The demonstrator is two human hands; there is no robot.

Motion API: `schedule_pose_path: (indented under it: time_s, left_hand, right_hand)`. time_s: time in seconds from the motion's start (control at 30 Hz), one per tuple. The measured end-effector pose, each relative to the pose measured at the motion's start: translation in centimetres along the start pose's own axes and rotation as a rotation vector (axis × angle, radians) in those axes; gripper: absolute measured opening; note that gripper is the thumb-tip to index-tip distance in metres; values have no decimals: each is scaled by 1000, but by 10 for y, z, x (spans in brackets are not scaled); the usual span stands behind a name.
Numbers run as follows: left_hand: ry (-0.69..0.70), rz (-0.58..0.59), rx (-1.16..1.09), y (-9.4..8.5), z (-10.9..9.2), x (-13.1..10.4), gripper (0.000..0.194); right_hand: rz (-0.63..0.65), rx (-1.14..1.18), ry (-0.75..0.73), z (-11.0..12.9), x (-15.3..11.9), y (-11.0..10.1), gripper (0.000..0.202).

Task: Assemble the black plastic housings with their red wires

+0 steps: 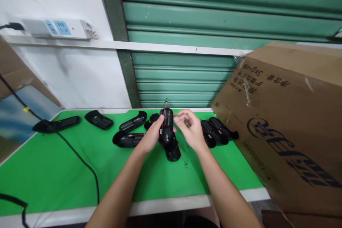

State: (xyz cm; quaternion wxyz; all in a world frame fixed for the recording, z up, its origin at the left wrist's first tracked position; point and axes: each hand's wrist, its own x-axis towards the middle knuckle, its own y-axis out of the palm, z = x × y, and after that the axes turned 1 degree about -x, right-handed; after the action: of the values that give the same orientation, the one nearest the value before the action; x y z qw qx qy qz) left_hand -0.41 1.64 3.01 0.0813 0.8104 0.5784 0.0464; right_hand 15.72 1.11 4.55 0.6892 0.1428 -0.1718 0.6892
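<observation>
My left hand grips a black curved plastic housing, its thumb along the near side. A thin red wire runs over the housing and sticks up past its far end. Just to the right, my right hand has its thumb and fingertips drawn together; whatever they may pinch is too small to make out. Below the held piece, another black housing rests on the green mat, a thin wire with a small end reaching out beside it.
Several black housings lie on the green tabletop, some left, some right. A black cable crosses the left side. A large cardboard box leans in at the right. Behind are a green shutter and power strip.
</observation>
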Motion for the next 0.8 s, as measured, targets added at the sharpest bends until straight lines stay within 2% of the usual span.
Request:
schedule_pose_path:
  time_s: [0.1, 0.27, 0.4, 0.53, 0.67, 0.8]
  left_hand:
    - [57, -6, 136, 4, 0, -5, 66]
    - [113, 15, 242, 8, -1, -12, 72]
    - [162, -13, 250, 11, -2, -13, 57]
    - [133, -68, 191, 16, -9, -13, 47]
    - [55, -108, 85, 14, -13, -11, 53]
    - [-7, -72, 28, 9, -8, -9, 57]
  right_hand:
    - [16, 73, 0, 1, -3, 2, 24]
    - [-18, 68, -2, -1, -6, 8, 23]
    - [-38, 51, -8, -2, -7, 8, 16]
    - [-66, 40, -12, -1, -8, 10, 15]
    - [-97, 135, 85, -3, -9, 15, 25]
    - [-95, 185, 116, -6, -9, 18, 25]
